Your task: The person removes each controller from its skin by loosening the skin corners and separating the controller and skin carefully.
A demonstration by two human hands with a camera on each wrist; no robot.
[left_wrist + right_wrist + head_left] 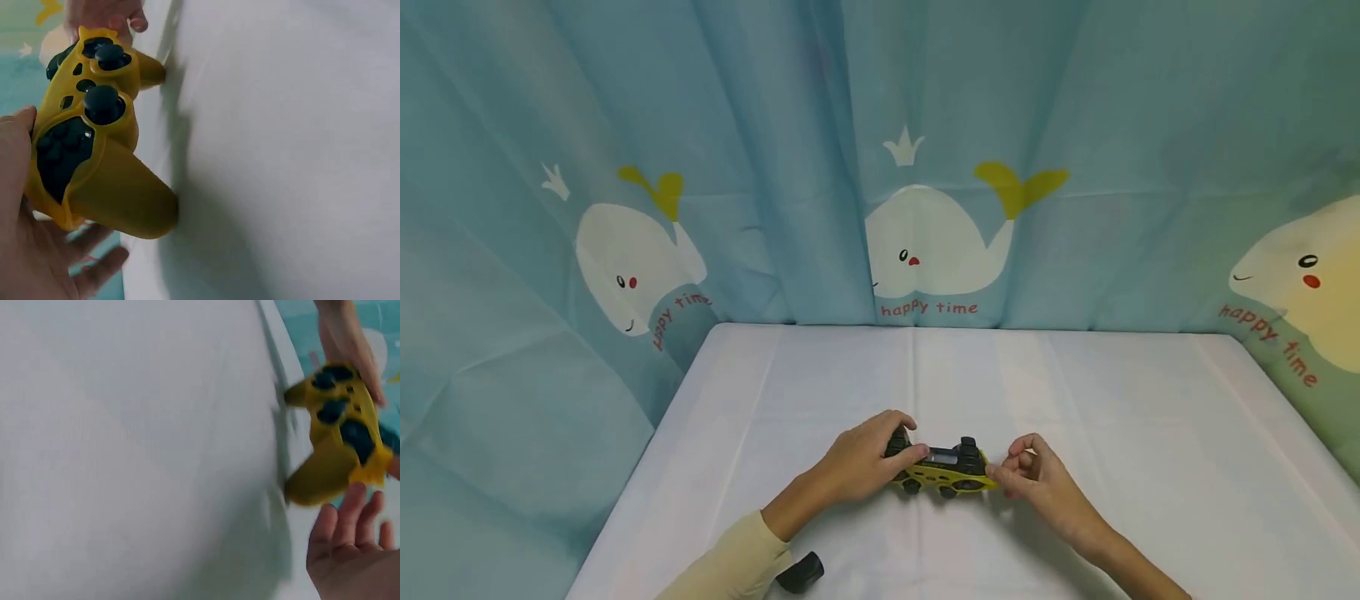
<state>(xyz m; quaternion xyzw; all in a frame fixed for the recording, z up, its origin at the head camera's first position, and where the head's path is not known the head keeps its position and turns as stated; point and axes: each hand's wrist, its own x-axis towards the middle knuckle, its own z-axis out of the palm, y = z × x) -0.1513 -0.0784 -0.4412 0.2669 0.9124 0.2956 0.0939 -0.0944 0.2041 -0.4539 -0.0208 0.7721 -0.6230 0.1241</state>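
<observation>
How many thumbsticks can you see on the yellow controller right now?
2: both on the controller face, one thumbstick nearer the left hand, the other thumbstick toward the right hand.

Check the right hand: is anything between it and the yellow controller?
Nothing visible. The right hand sits at the right end of the yellow controller, fingertips at its edge, while the left hand grips the other end. The small black object lies apart, near the left sleeve.

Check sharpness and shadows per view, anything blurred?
Head view: sharp, even soft light, faint shadow under the yellow controller. Left wrist view: controller crisp, dark shadow on the white tablecloth. Right wrist view: motion-blurred overall, controller and right hand smeared.
</observation>
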